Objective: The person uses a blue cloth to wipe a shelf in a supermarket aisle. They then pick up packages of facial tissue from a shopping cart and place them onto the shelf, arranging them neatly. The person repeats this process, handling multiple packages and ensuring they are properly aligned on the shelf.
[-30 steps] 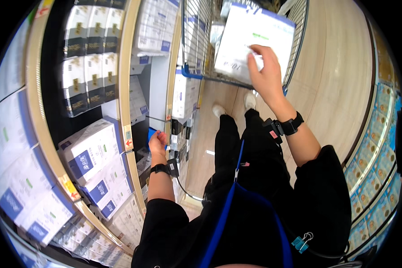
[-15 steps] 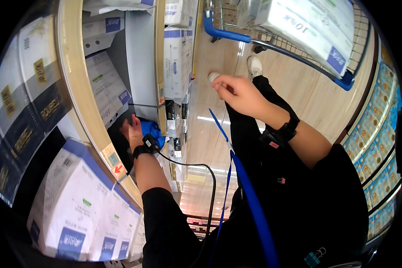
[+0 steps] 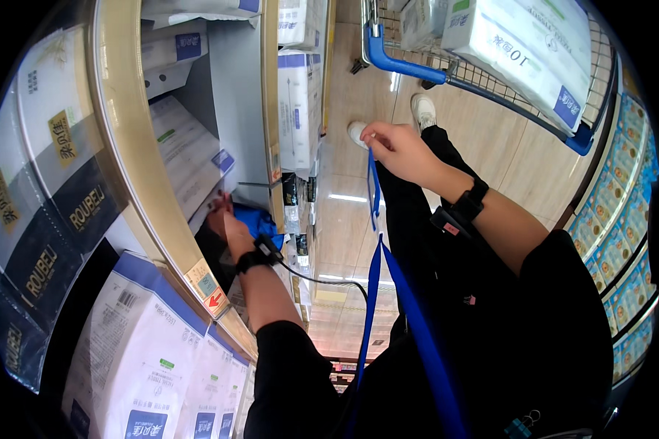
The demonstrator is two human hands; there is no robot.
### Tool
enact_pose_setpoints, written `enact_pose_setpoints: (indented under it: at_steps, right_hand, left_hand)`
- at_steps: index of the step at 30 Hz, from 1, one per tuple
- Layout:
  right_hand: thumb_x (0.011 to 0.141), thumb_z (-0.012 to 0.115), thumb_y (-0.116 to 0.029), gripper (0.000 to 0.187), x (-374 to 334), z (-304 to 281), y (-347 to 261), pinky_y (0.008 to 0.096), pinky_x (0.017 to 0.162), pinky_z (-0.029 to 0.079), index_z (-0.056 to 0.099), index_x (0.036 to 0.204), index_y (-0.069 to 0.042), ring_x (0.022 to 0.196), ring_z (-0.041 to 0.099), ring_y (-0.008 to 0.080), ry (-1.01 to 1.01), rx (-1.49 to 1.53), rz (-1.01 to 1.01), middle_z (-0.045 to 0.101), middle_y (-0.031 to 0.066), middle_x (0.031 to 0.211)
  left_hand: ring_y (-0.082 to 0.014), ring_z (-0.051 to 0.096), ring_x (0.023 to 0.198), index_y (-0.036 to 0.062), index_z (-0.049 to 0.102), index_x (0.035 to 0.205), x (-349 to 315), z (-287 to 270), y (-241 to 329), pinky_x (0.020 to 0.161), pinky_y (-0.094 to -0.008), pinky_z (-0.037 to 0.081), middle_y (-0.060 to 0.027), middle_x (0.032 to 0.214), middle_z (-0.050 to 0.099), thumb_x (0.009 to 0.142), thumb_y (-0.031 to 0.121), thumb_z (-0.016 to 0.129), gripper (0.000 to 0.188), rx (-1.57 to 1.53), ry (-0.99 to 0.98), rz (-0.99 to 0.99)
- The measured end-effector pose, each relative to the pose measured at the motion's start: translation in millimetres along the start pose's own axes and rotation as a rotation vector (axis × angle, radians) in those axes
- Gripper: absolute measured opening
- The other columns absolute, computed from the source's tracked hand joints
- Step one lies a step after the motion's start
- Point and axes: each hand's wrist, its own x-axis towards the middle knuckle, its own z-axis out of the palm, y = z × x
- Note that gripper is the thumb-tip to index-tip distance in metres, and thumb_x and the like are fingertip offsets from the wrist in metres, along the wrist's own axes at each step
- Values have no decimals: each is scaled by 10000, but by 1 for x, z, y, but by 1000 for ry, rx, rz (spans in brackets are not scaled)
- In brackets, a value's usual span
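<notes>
My left hand (image 3: 231,225) reaches into a shelf bay at the left. Its fingers are bent against the lower edge of a white tissue pack (image 3: 187,150) with blue corner marks, which lies tilted there; the fingertips are partly hidden. Beside the wrist is something bright blue (image 3: 256,219), its kind unclear. My right hand (image 3: 403,152) hovers over the floor in front of my legs, fingers curled together. The end of a blue lanyard (image 3: 375,179) meets its fingertips in the picture; I cannot tell whether they grip it.
A shopping cart (image 3: 410,69) with a blue handle holds a large white tissue pack (image 3: 523,55) at the upper right. More white packs (image 3: 154,351) fill the lower left shelf, beside dark-and-white packs (image 3: 58,212). Colourful packages (image 3: 611,197) line the far right.
My left hand's spread fingers have bent onto the tissue pack, whose near edge has come toward the hand. The lanyard's end has swung up to my right hand. The view has shifted slightly.
</notes>
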Motion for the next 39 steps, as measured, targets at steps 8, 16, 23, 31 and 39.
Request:
enact_pose_setpoints:
  at_steps: [8, 16, 23, 31, 39]
  right_hand:
    - [954, 535, -514, 549, 43, 41, 32, 398, 728, 502, 653, 1081, 7, 838, 674, 284, -235, 170, 157, 685, 182, 892]
    - [811, 398, -853, 1045, 30, 61, 18, 500, 1100, 316, 410, 1448, -25, 1360, 403, 392, -651, 871, 829, 494, 236, 1402]
    - [919, 542, -620, 761, 2, -3, -4, 402, 1030, 415, 495, 1391, -25, 1249, 537, 280, -696, 1131, 706, 575, 169, 1346]
    - [904, 637, -543, 591, -8, -14, 3, 308, 863, 526, 622, 1243, -58, 1025, 668, 151, -811, 756, 601, 687, 79, 1168]
    - [848, 636, -637, 894, -81, -146, -65, 385, 876, 562, 479, 1291, 123, 984, 695, 320, -991, 522, 686, 636, 305, 1144]
  left_hand:
    - [-261, 653, 1013, -43, 559, 1141, -136, 39, 23, 878, -345, 492, -166, 1156, 649, 979, 118, 577, 229, -64, -366, 46]
    - [-299, 613, 1086, 44, 492, 1192, -235, 26, 42, 955, -407, 480, -146, 1154, 609, 992, 83, 527, 207, -182, -468, -207]
    - [-261, 671, 985, -23, 505, 1202, -328, 57, 45, 886, -356, 489, -162, 1105, 668, 1009, 126, 530, 245, 176, -603, -81]
    - [-197, 657, 915, 23, 546, 1052, -363, 66, 108, 798, -318, 525, -113, 1044, 656, 981, 58, 551, 80, 240, -777, 97]
    - [-187, 658, 820, -37, 584, 1147, -394, 57, 169, 639, -294, 558, -132, 978, 676, 984, 166, 516, 269, 6, -793, -4]
